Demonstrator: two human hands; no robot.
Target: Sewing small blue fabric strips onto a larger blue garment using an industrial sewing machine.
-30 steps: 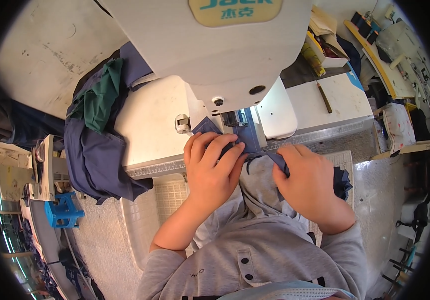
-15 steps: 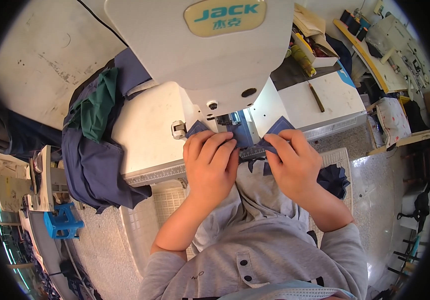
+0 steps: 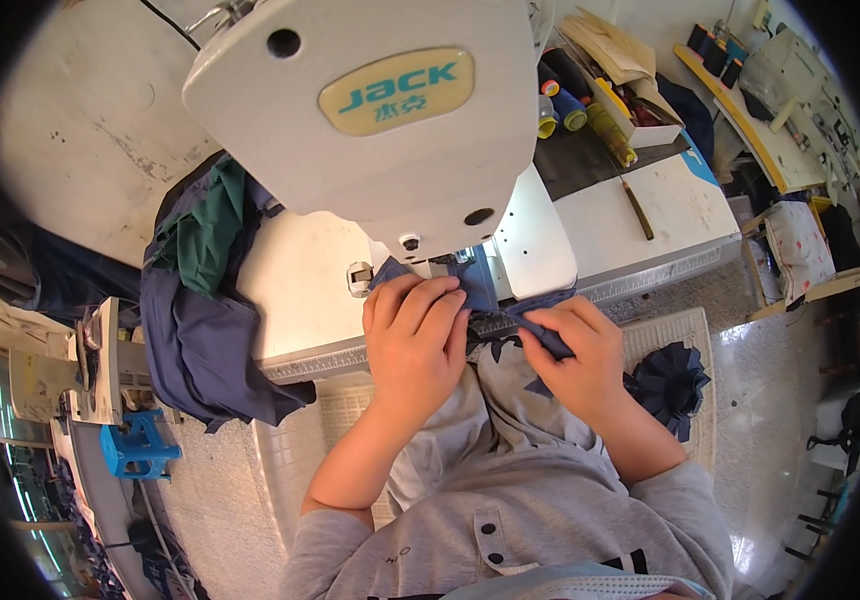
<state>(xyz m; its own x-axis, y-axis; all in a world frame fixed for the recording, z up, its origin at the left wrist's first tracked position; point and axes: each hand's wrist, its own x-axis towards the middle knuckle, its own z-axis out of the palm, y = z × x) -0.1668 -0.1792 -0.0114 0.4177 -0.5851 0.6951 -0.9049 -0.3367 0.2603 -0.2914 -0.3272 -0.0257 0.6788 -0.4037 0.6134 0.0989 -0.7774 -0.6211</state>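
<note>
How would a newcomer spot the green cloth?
Find the large white sewing machine. Left of it drapes a navy fabric heap. The green cloth lies crumpled on the heap's upper part, its colour standing out against the navy.

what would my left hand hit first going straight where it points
Past the blue cloth beneath it, your left hand would likely meet the presser foot first, though depth under the machine head is unclear.
</note>
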